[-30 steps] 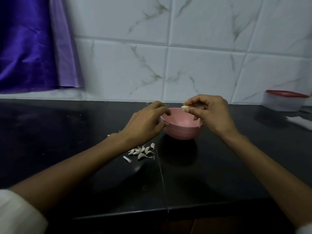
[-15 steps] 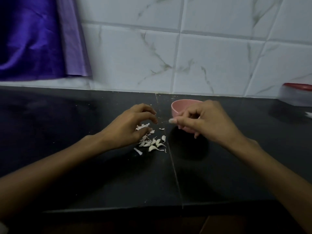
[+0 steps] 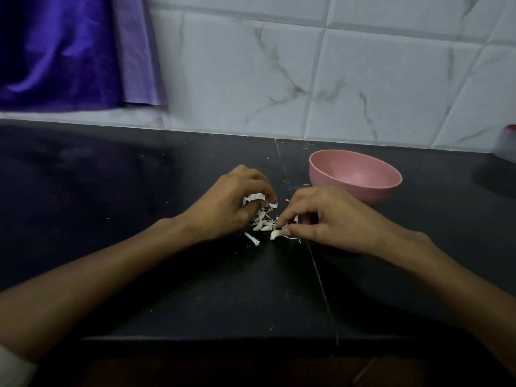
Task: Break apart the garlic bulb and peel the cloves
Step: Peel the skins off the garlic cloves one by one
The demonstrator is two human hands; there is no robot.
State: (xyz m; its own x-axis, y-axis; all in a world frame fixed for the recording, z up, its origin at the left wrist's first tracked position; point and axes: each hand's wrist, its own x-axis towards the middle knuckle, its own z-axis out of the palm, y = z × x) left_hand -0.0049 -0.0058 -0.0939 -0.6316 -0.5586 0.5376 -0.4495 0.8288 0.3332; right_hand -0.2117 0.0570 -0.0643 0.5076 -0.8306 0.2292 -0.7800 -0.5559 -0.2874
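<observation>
A small heap of garlic cloves and loose white skins (image 3: 262, 222) lies on the black counter (image 3: 195, 289) between my hands. My left hand (image 3: 231, 205) rests curled over the heap's left side with a scrap of white garlic skin (image 3: 253, 197) caught in its fingers. My right hand (image 3: 326, 216) is down at the heap's right side, thumb and forefinger pinched on a garlic clove (image 3: 275, 234) that touches the counter. A pink bowl (image 3: 354, 177) stands just behind my right hand; its contents are hidden.
A white marbled tile wall (image 3: 335, 79) backs the counter. Purple cloth (image 3: 69, 51) hangs at the upper left. A clear container with a red lid (image 3: 506, 143) sits at the far right edge. The counter's front edge runs close below my forearms.
My right hand moved from over the pink bowl down and left to the heap and pinched a clove. My left hand shifted left onto the skins. The camera tilted down and moved closer.
</observation>
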